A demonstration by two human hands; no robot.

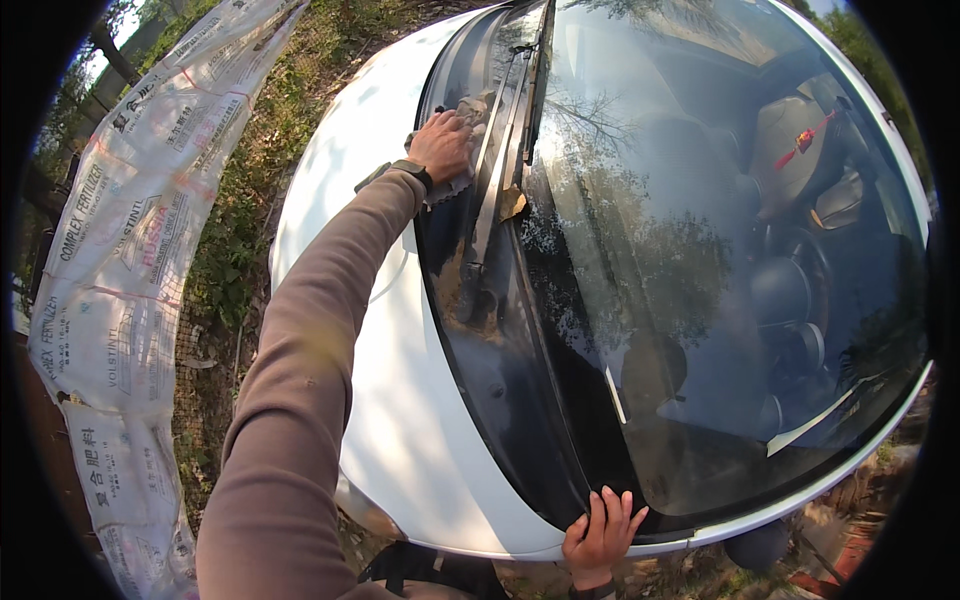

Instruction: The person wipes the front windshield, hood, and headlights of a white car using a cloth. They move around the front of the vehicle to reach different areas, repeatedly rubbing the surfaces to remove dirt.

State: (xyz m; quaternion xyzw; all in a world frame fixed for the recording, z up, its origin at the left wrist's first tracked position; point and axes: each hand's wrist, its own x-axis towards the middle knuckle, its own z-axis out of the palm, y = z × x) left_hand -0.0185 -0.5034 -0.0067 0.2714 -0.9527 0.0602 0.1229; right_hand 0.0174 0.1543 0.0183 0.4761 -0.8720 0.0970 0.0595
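Note:
My left hand (441, 148), with a dark watch on the wrist, reaches far across a white car. It presses a crumpled, dirty grey cloth (452, 192) onto the black plastic cowl (491, 382) below the windshield. The cloth bunches out past the fingertips, beside the windshield wiper (491, 202). Close to my body, my right hand (602, 534) rests with fingers spread on the near corner of the cowl, at the windshield's lower edge. It holds nothing. Brown dirt (469, 307) lies around the wiper's pivot, and a dry leaf (512, 203) is caught by the wiper arm.
The white hood (397, 450) curves away on the left. Beyond it, printed fertilizer sacking (127, 285) hangs as a fence above weeds (232, 247). To the right, the windshield (675, 247) reflects trees; a red ornament (805, 139) and the steering wheel (810, 270) show through it.

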